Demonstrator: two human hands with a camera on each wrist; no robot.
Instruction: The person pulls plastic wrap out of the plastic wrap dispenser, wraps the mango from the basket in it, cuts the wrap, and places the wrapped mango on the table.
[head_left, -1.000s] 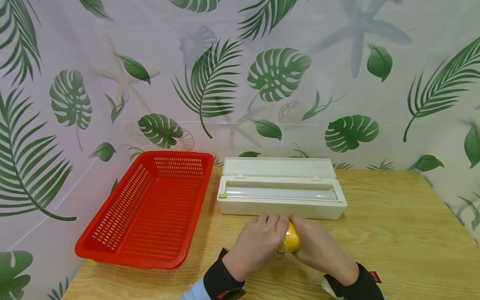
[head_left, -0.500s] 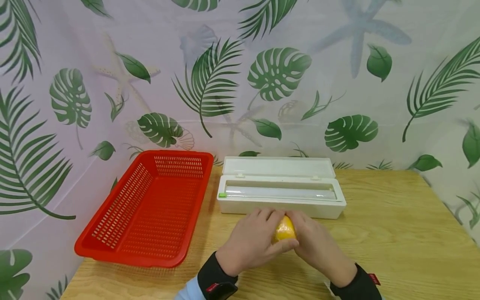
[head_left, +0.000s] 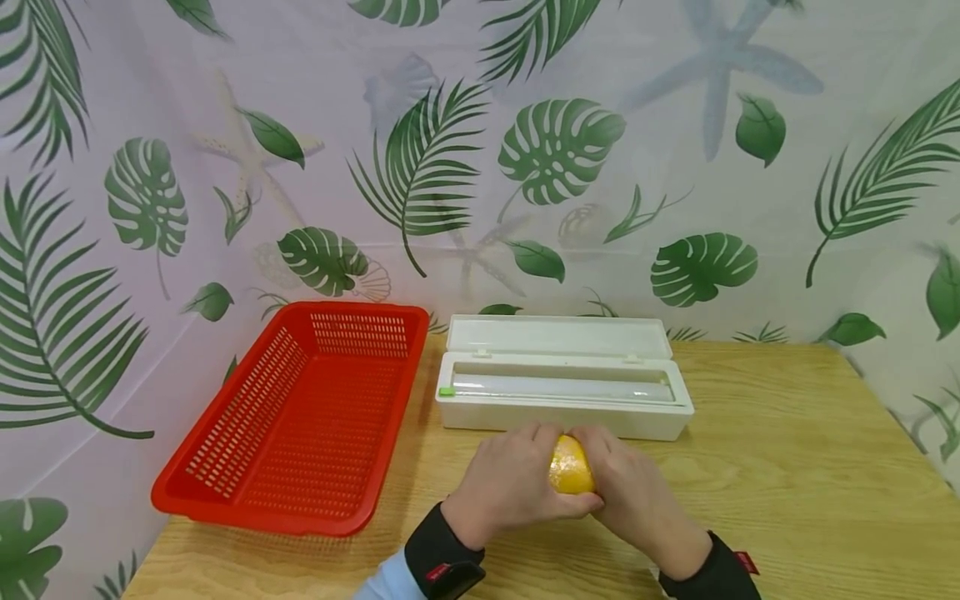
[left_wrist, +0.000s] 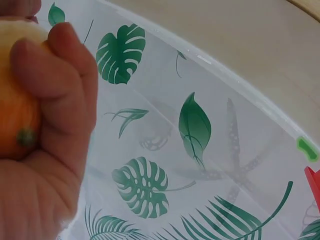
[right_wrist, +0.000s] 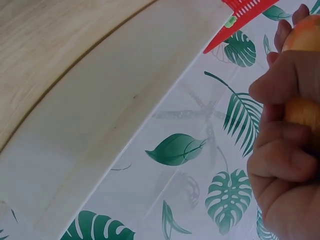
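Both hands hold an orange (head_left: 571, 467) above the front part of the table. Its skin looks shiny, as if covered in clear film. My left hand (head_left: 510, 483) grips it from the left, thumb along the near side. From the other side my right hand (head_left: 633, 492) curls its fingers round it. In the left wrist view the orange (left_wrist: 17, 110) shows a small green stem end, with the fingers bent over it. The right wrist view has part of the orange (right_wrist: 302, 112) between curled fingers. Most of the fruit is hidden by the hands.
Just beyond the hands stands a white cling film dispenser (head_left: 562, 417), lid raised, a film roll (head_left: 555, 385) inside and a green slider (head_left: 447, 392) on its left. A red plastic basket (head_left: 300, 450) stands left on the wooden table (head_left: 787, 467). A leaf-patterned sheet (head_left: 465, 167) hangs behind.
The left hand has shifted its hold: its thumb now lies across the near side of the orange. More of the fruit shows between the hands. Dispenser and basket stay put.
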